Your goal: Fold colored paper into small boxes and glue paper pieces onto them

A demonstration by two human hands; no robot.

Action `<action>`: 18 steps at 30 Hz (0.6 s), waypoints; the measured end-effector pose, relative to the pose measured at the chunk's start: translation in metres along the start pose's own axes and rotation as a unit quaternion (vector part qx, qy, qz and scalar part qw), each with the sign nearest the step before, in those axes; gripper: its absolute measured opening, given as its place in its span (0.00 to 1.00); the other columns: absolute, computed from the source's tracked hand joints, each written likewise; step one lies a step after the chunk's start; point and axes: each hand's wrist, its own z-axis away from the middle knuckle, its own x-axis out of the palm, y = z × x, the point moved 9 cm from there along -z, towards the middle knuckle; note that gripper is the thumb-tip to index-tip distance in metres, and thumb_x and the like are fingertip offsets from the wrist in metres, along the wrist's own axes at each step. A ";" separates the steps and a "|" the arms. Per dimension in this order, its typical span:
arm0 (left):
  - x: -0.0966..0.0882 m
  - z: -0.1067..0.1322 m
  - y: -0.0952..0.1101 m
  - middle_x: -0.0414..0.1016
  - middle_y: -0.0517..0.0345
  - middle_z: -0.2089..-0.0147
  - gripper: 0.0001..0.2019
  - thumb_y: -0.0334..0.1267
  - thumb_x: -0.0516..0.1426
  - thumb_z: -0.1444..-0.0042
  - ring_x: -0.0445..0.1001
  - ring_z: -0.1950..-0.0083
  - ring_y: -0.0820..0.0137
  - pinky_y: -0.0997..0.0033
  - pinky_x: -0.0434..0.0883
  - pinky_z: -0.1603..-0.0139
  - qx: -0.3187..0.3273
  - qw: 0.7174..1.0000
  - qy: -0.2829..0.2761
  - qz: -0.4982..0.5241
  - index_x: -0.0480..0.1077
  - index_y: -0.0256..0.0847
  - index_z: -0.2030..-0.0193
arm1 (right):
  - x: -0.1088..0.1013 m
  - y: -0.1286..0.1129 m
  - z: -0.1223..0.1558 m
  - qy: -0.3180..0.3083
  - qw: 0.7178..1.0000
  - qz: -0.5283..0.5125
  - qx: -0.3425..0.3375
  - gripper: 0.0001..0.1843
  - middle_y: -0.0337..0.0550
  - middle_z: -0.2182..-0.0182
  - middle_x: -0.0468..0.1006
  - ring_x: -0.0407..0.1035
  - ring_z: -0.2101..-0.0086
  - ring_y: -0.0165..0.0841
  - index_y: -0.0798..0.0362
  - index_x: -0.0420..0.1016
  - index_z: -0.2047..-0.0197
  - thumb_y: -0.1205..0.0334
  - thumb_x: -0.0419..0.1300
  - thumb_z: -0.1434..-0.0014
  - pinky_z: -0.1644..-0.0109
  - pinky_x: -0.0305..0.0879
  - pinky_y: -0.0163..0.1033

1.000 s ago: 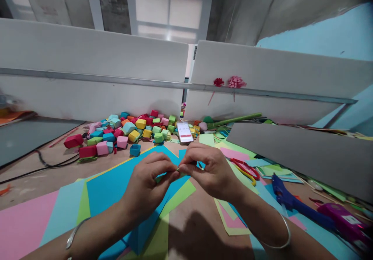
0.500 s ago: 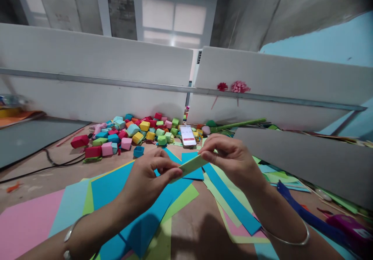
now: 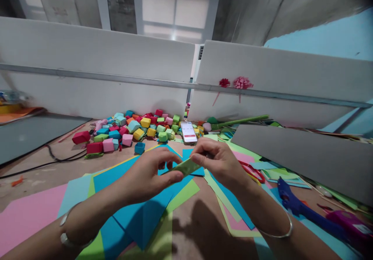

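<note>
Gripping with the right hand (image 3: 214, 157) the right end of a green paper strip (image 3: 188, 167), between thumb and bent fingers. Touching the strip nearer its left end with the left hand (image 3: 154, 170), thumb and fingers parted. Held tilted above blue paper (image 3: 151, 217). Compared with half a second ago, loosened on the left, closer in on the right, with a red loop-shaped handle (image 3: 258, 170) uncovered beside the right forearm. On the far phone (image 3: 189, 132), digits too blurred to read.
</note>
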 end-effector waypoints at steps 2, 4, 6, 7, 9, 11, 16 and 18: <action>-0.001 0.002 0.007 0.73 0.61 0.73 0.06 0.37 0.59 0.45 0.66 0.71 0.73 0.75 0.61 0.70 0.038 0.998 0.028 -0.031 0.77 0.40 0.69 | 0.012 -0.003 0.002 -0.018 1.000 0.009 -0.004 0.08 0.36 0.78 0.68 0.61 0.74 0.28 0.54 0.73 0.78 0.68 0.61 0.48 0.70 0.57 0.35; 0.000 0.003 0.008 0.69 0.62 0.76 0.11 0.36 0.56 0.42 0.63 0.74 0.75 0.76 0.59 0.72 0.054 0.997 0.037 -0.042 0.74 0.37 0.74 | 0.018 -0.005 0.004 -0.027 1.000 0.011 -0.004 0.07 0.36 0.79 0.68 0.61 0.74 0.28 0.54 0.73 0.78 0.69 0.62 0.49 0.69 0.56 0.35; 0.001 0.003 0.007 0.66 0.62 0.77 0.12 0.35 0.55 0.42 0.62 0.74 0.75 0.76 0.57 0.73 0.059 0.996 0.040 -0.044 0.72 0.37 0.76 | 0.016 -0.003 0.004 -0.020 1.000 0.000 0.014 0.07 0.36 0.79 0.68 0.61 0.74 0.28 0.54 0.74 0.78 0.68 0.62 0.48 0.69 0.56 0.35; 0.002 0.002 0.006 0.65 0.63 0.77 0.11 0.35 0.55 0.43 0.61 0.74 0.75 0.76 0.57 0.73 0.060 0.997 0.037 -0.041 0.71 0.37 0.76 | 0.013 0.000 0.003 -0.009 0.999 -0.014 0.029 0.07 0.36 0.78 0.68 0.61 0.74 0.28 0.54 0.74 0.78 0.67 0.62 0.48 0.70 0.56 0.35; 0.003 0.000 0.003 0.64 0.64 0.78 0.10 0.34 0.56 0.44 0.61 0.75 0.76 0.76 0.57 0.74 0.058 0.997 0.030 -0.029 0.70 0.37 0.76 | 0.006 0.010 0.002 0.012 0.997 -0.051 0.065 0.08 0.36 0.79 0.68 0.60 0.75 0.27 0.54 0.73 0.78 0.65 0.63 0.49 0.70 0.56 0.35; 0.001 -0.002 0.000 0.65 0.64 0.79 0.09 0.34 0.57 0.46 0.61 0.76 0.76 0.77 0.57 0.75 0.049 0.998 0.037 -0.011 0.71 0.38 0.76 | 0.004 0.019 0.001 0.020 0.990 -0.106 0.096 0.10 0.36 0.79 0.68 0.60 0.75 0.27 0.55 0.74 0.77 0.60 0.65 0.49 0.70 0.56 0.35; -0.009 -0.001 -0.014 0.68 0.60 0.77 0.14 0.42 0.53 0.41 0.64 0.75 0.74 0.76 0.61 0.77 0.003 0.990 0.128 0.054 0.74 0.37 0.71 | 0.021 0.028 0.002 0.014 0.951 -0.285 0.121 0.24 0.41 0.68 0.74 0.65 0.69 0.30 0.52 0.75 0.58 0.46 0.69 0.54 0.65 0.62 0.36; -0.009 0.001 -0.018 0.69 0.59 0.76 0.14 0.43 0.54 0.41 0.65 0.74 0.72 0.75 0.63 0.76 -0.006 0.986 0.153 0.067 0.74 0.37 0.71 | 0.027 0.029 0.005 0.020 0.948 -0.291 0.125 0.21 0.41 0.69 0.73 0.65 0.69 0.30 0.53 0.75 0.62 0.47 0.69 0.52 0.65 0.63 0.36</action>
